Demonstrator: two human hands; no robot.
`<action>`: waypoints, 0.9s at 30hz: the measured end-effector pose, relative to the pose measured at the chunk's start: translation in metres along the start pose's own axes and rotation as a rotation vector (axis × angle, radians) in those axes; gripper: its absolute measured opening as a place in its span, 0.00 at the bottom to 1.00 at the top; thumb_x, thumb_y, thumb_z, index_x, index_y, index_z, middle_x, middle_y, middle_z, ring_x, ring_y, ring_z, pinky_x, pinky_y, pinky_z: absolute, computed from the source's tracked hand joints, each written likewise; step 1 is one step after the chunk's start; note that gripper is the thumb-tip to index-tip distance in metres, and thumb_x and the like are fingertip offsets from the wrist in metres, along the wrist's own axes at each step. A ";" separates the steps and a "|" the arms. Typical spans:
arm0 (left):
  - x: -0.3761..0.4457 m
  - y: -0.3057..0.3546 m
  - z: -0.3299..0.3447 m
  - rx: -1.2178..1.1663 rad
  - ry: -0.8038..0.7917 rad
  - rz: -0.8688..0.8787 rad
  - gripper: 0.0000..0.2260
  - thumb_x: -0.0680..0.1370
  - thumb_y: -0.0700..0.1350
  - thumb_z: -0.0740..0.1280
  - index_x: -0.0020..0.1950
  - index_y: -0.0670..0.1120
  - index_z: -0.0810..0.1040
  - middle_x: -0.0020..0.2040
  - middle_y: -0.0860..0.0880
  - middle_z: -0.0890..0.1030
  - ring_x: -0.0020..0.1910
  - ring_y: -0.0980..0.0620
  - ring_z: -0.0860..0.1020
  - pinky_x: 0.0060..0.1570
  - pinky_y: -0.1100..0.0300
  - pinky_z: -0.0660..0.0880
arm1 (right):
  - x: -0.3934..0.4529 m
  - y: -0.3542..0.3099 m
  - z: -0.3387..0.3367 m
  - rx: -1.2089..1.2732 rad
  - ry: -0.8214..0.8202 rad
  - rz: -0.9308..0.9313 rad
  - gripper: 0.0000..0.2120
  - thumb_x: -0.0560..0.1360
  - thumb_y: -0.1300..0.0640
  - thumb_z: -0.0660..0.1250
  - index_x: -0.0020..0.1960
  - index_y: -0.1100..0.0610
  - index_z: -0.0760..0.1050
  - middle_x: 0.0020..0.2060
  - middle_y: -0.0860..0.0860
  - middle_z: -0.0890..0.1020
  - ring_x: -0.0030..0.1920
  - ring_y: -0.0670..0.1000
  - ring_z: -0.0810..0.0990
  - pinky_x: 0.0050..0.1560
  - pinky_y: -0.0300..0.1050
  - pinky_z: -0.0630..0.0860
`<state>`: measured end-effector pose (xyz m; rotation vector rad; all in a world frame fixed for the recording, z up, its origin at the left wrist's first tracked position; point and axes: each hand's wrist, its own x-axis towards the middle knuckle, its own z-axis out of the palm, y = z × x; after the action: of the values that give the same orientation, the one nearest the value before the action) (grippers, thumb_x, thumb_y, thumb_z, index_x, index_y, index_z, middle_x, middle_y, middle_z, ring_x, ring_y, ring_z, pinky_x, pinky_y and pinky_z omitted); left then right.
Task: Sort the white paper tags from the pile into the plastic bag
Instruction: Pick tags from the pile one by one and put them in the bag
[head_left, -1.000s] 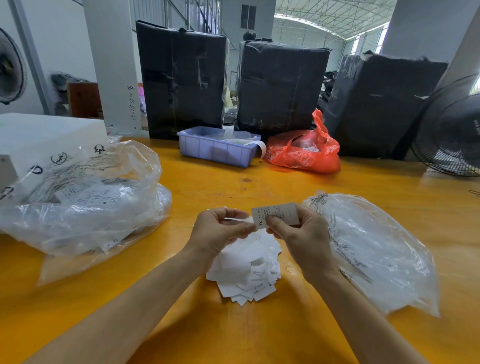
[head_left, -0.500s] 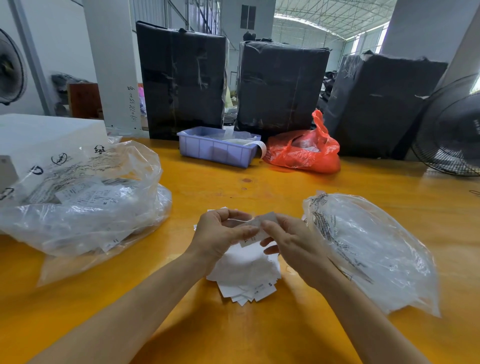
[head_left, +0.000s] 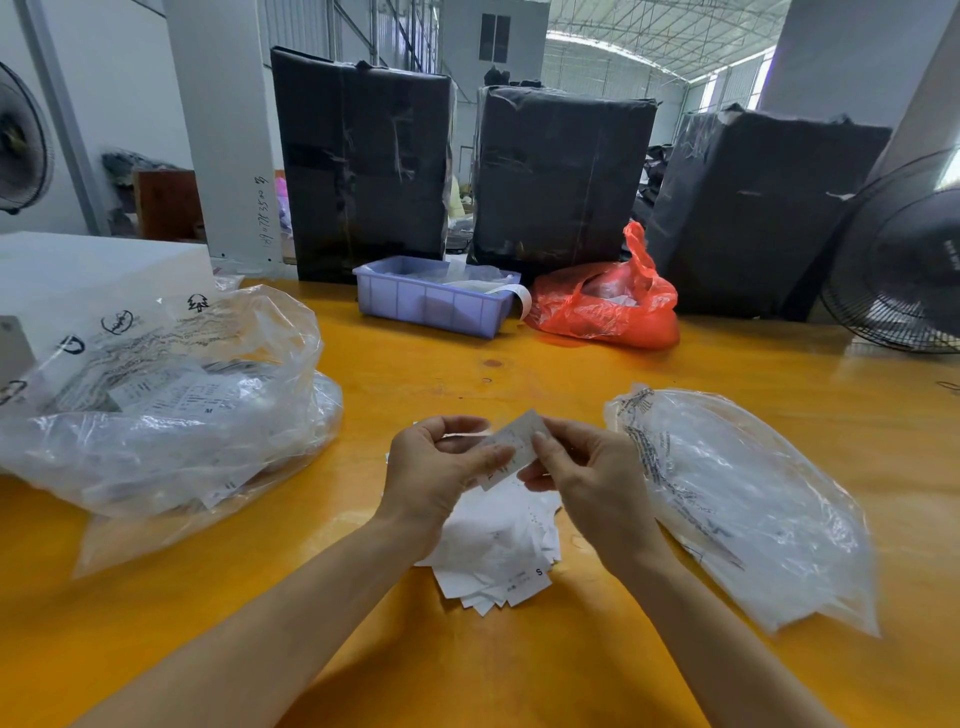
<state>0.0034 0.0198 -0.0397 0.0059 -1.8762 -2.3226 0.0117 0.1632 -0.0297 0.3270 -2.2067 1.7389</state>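
Note:
A pile of white paper tags lies on the yellow table just below my hands. A single white tag is tilted above the pile, pinched at its left end by my left hand and at its right end by my right hand. To the right lies a flat clear plastic bag with black print along its near edge. On the left sits a bulkier clear plastic bag with printed tags visible inside.
A lilac plastic bin and a red plastic bag stand at the table's far edge, in front of three black-wrapped bundles. A white box is at far left. A floor fan is at right.
The tag stood upright in my right hand's fingers, face toward me. It has dropped lower and tilted, and my left hand now pinches its other end.

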 end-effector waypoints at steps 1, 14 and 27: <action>0.000 -0.001 0.000 0.006 0.009 0.008 0.15 0.64 0.37 0.77 0.47 0.45 0.78 0.41 0.46 0.85 0.38 0.51 0.84 0.34 0.63 0.78 | 0.000 0.002 0.001 -0.027 -0.023 0.010 0.11 0.78 0.64 0.63 0.59 0.60 0.78 0.33 0.50 0.83 0.33 0.46 0.82 0.37 0.41 0.81; -0.002 0.006 0.001 -0.021 -0.027 -0.031 0.12 0.62 0.50 0.74 0.39 0.44 0.80 0.33 0.50 0.82 0.34 0.54 0.80 0.34 0.62 0.77 | 0.000 -0.002 -0.003 -0.026 -0.133 -0.006 0.17 0.74 0.65 0.69 0.61 0.51 0.75 0.40 0.56 0.84 0.36 0.50 0.84 0.43 0.42 0.82; -0.001 0.010 -0.004 -0.041 -0.045 -0.165 0.06 0.69 0.44 0.74 0.40 0.42 0.83 0.38 0.44 0.84 0.35 0.50 0.82 0.31 0.61 0.78 | 0.002 -0.001 -0.006 0.079 -0.140 0.087 0.11 0.75 0.64 0.68 0.56 0.57 0.80 0.36 0.49 0.84 0.33 0.44 0.80 0.36 0.36 0.78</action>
<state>0.0059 0.0141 -0.0307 0.1087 -1.9170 -2.4882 0.0106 0.1685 -0.0272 0.3875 -2.2835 1.9065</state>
